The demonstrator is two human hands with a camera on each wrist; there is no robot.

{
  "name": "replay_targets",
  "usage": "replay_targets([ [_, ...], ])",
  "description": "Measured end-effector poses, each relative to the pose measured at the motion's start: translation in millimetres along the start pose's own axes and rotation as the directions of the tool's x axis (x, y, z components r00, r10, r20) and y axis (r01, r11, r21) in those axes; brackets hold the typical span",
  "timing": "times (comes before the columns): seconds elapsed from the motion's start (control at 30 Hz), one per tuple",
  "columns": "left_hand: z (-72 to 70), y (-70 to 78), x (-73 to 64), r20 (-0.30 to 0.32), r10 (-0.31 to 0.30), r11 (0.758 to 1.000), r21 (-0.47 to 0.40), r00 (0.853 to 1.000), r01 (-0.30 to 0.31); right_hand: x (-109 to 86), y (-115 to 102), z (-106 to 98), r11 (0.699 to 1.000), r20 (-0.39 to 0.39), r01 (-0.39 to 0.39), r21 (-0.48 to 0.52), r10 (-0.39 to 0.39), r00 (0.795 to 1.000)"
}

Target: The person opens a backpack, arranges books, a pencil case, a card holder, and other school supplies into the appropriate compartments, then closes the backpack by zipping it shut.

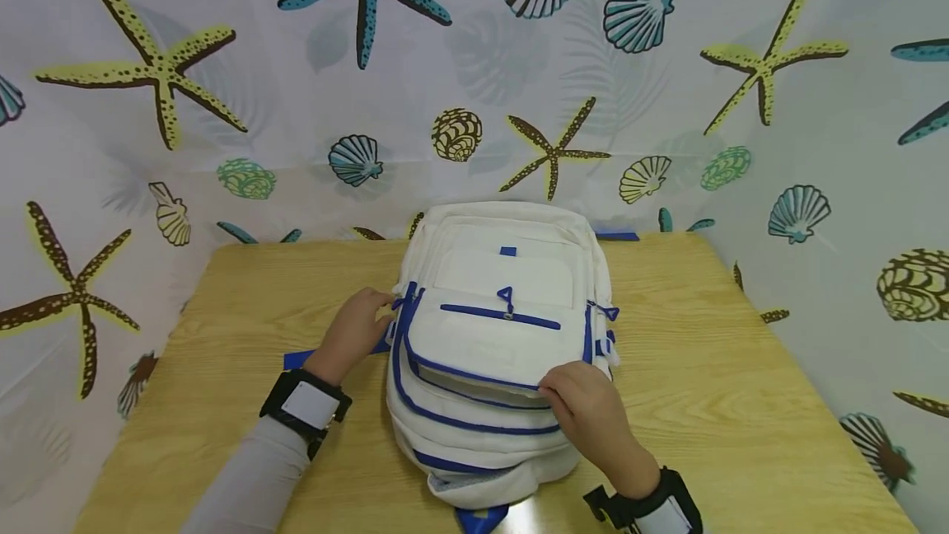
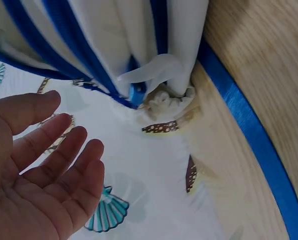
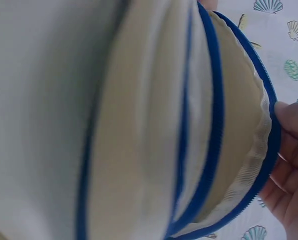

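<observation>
A white backpack (image 1: 493, 274) with blue zipper trim lies on its back on the table. Its front pocket (image 1: 474, 350) is unzipped, and the edge of the flap stands away from the layers below. My right hand (image 1: 593, 410) pinches that edge at the pocket's lower right corner. In the right wrist view, the thumb and fingers hold the blue zipper tape (image 3: 274, 137), with the beige lining showing inside. My left hand (image 1: 352, 332) is at the bag's left side, near a blue zipper pull (image 1: 398, 303). The left wrist view shows its fingers (image 2: 64, 145) loosely spread, holding nothing.
The wooden table (image 1: 741, 402) extends on both sides of the bag. A blue strap (image 1: 300, 360) sticks out to the left, and another blue piece (image 1: 482, 519) shows below the bag. A cloth (image 1: 474, 48) printed with shells and starfish hangs behind.
</observation>
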State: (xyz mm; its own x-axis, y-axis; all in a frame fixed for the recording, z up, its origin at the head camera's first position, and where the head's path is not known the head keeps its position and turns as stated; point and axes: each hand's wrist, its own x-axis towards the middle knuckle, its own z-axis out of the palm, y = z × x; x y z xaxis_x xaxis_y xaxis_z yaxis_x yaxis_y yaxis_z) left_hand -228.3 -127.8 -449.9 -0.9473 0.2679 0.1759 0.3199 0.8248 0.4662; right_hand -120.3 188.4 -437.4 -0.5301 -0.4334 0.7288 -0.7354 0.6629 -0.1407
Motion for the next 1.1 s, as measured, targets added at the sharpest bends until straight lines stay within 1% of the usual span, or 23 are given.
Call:
replay_targets([
  [0.03, 2.2, -0.3, 4.3, 0.008, -0.007, 1.0, 0.007, 1.0, 0.007, -3.4, 0.4, 2.1, 1.0, -0.015, 0.004, 0.005, -0.004, 1.0],
  [0.1, 6.4, -0.7, 12.8, 0.023, -0.004, 1.0, 0.02, 1.0, 0.003, -9.6, 1.3, 5.6, 1.0, -0.043, 0.012, 0.012, -0.012, 0.999],
  [0.2, 12.1, -4.6, 20.4, 0.042, -0.006, 1.0, 0.02, 0.999, 0.005, -16.1, 1.3, 11.2, 0.999, -0.079, 0.027, 0.025, -0.025, 0.997],
  [0.4, 19.9, -9.6, 28.4, 0.061, 0.023, 1.0, 0.009, 0.998, -0.023, -23.9, 1.2, 18.7, 0.998, -0.101, 0.025, 0.058, -0.018, 0.995],
  [0.47, 21.4, -11.2, 29.0, 0.065, 0.024, 1.0, 0.002, 0.998, -0.024, -25.5, 1.1, 20.7, 0.998, -0.104, 0.018, 0.062, -0.011, 0.995],
  [0.53, 22.6, -12.3, 29.2, 0.068, 0.013, 1.0, -0.013, 0.998, -0.012, -26.5, 0.8, 21.9, 0.998, -0.102, 0.008, 0.065, -0.002, 0.995],
  [0.67, 22.7, -12.6, 28.6, 0.074, -0.023, 0.999, -0.031, 0.997, 0.026, -27.2, 0.5, 22.7, 0.997, -0.094, -0.011, 0.074, 0.018, 0.995],
  [0.8, 20.9, -12.3, 27.5, 0.058, -0.054, 0.998, -0.039, 0.997, 0.056, -27.7, -0.2, 22.6, 0.995, -0.081, -0.026, 0.092, 0.033, 0.996],
  [0.93, 18.1, -13.1, 25.6, 0.04, -0.056, 0.996, -0.061, 0.998, 0.058, -28.2, -0.9, 22.9, 0.994, -0.075, -0.036, 0.103, 0.043, 0.996],
  [1.0, 15.4, -12.2, 23.3, 0.037, -0.06, 0.995, -0.077, 0.998, 0.062, -28.3, -0.8, 23.1, 0.994, -0.076, -0.037, 0.104, 0.045, 0.996],
  [1.1, 10.3, -10.2, 18.0, 0.02, -0.051, 0.995, -0.09, 0.999, 0.052, -28.1, -0.3, 23.3, 0.994, -0.08, -0.036, 0.105, 0.045, 0.996],
])
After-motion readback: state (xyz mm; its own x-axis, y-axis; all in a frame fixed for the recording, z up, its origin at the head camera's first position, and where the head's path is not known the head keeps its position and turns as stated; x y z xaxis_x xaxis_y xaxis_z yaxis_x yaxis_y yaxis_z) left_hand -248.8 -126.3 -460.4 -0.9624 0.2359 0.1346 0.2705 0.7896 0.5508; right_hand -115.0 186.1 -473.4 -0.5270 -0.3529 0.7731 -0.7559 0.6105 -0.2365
